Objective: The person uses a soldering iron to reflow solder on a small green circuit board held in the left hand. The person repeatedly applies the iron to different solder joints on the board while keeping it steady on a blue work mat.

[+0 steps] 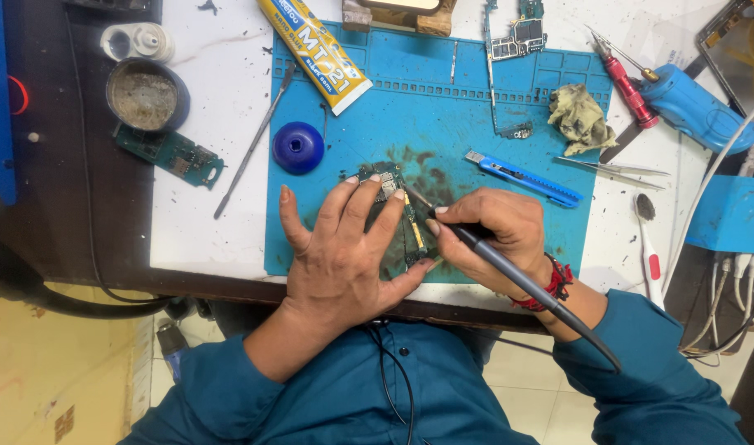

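Left hand (340, 255) flat, fingers spread, pinning small green circuit board (398, 216) on blue mat (443, 115); right hand (496, 235) just right, gripping grey soldering iron (525, 284), tip at the board's right edge.

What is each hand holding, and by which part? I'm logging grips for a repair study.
The right hand grips a soldering iron near its tip end. The left hand presses flat on the circuit board.

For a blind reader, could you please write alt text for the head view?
A left hand presses a circuit board onto a blue mat, while the right hand holds a soldering iron to it. A blue utility knife lies nearby.
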